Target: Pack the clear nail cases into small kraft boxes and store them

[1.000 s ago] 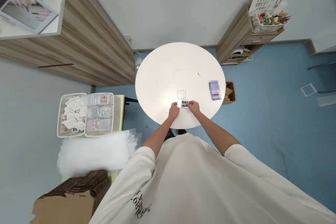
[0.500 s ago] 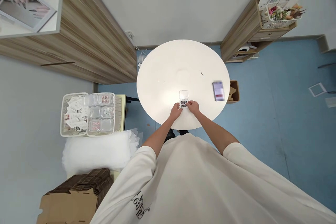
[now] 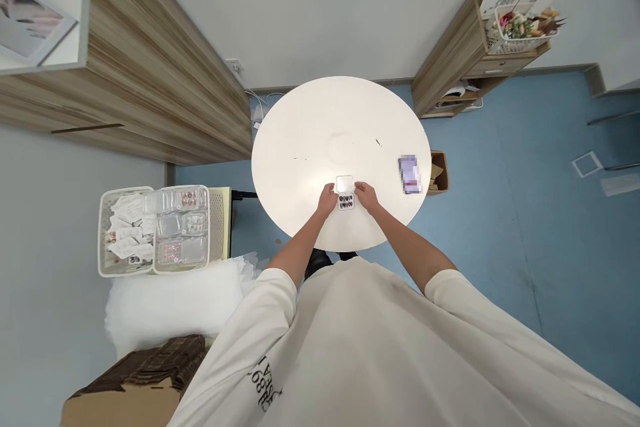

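A small clear plastic case (image 3: 345, 202) lies on the round white table (image 3: 340, 107) with its lid (image 3: 345, 184) raised toward the far side. Rows of small dark, glossy pieces, which look like press-on nails, fill its lower half. At the case's left edge is my left hand (image 3: 328, 200), thumb and fingers apart, its thumb close to the side. My right hand (image 3: 367, 197) is on the opposite side, fingers stretched toward the lid's edge and nothing visible in them. Whether the fingertips touch the case is too small to tell.
A purple, pixelated item (image 3: 410, 174) lies at the table's right. Left of me stand white baskets (image 3: 153, 267) with packets and clear cases, a stack of white wrapping sheets (image 3: 175, 300) and folded cardboard boxes (image 3: 125, 403). An open carton (image 3: 440, 172) sits beyond the table's right edge.
My right hand has drawn back from the dark pieces to the case's right side. My left hand has shifted up along its left side. The whole view has moved slightly.
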Demonstrator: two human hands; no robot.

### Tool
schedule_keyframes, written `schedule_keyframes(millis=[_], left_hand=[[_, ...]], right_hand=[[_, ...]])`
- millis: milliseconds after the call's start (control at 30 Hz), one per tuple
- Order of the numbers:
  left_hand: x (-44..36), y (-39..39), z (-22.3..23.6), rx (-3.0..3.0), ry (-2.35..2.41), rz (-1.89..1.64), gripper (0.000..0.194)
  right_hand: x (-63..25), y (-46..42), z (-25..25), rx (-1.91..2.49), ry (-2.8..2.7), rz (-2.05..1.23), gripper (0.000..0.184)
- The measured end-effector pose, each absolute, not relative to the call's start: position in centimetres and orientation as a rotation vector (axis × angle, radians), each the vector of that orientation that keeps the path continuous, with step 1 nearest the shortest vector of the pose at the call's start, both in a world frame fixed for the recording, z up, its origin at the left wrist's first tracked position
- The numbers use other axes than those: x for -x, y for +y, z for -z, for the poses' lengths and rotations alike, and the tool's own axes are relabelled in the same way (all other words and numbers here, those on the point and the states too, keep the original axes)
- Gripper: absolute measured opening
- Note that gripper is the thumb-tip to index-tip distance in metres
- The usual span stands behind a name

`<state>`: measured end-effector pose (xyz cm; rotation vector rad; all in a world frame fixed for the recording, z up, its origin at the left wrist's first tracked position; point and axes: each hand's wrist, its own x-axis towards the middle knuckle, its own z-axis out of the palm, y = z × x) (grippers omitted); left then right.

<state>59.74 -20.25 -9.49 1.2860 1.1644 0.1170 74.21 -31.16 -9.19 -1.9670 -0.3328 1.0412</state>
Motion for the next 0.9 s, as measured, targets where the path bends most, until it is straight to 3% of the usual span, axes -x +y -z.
schedule_keyframes(millis=[667, 900], left_hand=[[-60.5, -18.5, 7.3, -1.233, 1.146, -0.075, 0.071], [-59.4, -19.2, 6.8, -1.337, 1.089, -0.158, 0.052]], right_hand=[[-74.5, -30.5, 6.2, 1.847, -0.286, -1.182, 0.063], [-73.6, -31.1, 5.4, 1.778, -0.322, -1.174, 0.062]])
